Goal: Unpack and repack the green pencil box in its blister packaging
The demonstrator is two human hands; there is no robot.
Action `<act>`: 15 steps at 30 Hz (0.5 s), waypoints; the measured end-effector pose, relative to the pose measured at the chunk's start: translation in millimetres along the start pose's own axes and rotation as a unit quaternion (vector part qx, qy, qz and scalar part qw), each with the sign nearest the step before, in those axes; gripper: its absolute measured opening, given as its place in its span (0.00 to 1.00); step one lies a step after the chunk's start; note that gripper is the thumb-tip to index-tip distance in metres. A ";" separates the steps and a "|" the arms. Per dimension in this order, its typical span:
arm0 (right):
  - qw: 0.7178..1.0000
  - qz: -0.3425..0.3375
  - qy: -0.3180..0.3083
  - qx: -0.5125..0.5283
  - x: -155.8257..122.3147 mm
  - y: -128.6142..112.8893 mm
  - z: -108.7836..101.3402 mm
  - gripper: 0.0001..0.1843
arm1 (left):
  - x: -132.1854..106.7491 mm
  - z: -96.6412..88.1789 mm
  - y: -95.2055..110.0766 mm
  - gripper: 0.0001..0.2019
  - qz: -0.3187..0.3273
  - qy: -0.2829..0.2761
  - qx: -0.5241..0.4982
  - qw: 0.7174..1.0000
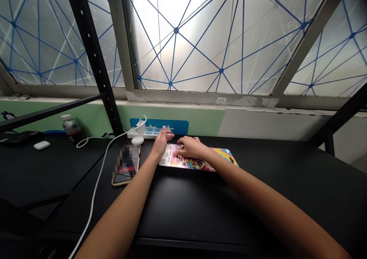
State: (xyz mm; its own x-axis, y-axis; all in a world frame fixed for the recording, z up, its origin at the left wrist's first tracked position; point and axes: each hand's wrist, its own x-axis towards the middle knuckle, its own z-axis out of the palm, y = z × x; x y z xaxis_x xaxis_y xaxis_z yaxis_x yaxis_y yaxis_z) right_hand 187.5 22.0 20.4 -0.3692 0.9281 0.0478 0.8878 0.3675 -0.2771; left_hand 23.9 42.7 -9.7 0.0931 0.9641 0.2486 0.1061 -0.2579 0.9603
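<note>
Frosted window (200,41) with blue line patterns along the far side, plain black table (186,205) below it. Colourful pencil box (197,164) is lying flat towards the far edge, just right of a power strip (150,132). Left hand (163,138) is open at the box's left end, thumb up, not clamped on anything I can see. Right hand (192,146) is on top with fingers bent; can't tell if it's actually gripping.

What could go wrong? I'd guess a push to the left could make the box skid and bump the strip. That white cable (92,203) loops down past the left forearm, so a snag might yank the plug (140,126), and a careless elbow could shove the phone (127,167).

Containers: the box looks shut, contents hidden. Far left there's a white-capped bottle (73,127); no clue how full.
</note>
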 end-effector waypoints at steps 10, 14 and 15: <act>0.993 0.075 0.095 0.016 -98.3 96.6 -26.1 0.23 | -21.7 11.3 11.6 0.15 0.110 -0.114 0.353 0.922; 0.989 0.064 0.129 0.025 -105.7 107.0 -29.4 0.20 | -25.1 15.1 19.8 0.17 0.161 -0.087 0.409 0.894; 0.987 0.058 0.146 0.022 -104.8 104.8 -30.5 0.20 | -26.3 15.7 22.7 0.17 0.175 -0.075 0.418 0.888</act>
State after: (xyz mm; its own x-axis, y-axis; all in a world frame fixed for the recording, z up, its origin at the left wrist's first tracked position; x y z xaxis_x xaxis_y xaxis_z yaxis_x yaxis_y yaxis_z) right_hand 327.7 -34.9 15.6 -0.1653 0.9439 0.2859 0.9040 0.2609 -0.3386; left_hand 39.4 10.5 3.6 0.3897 0.8127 0.4332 0.7372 -0.5572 0.3821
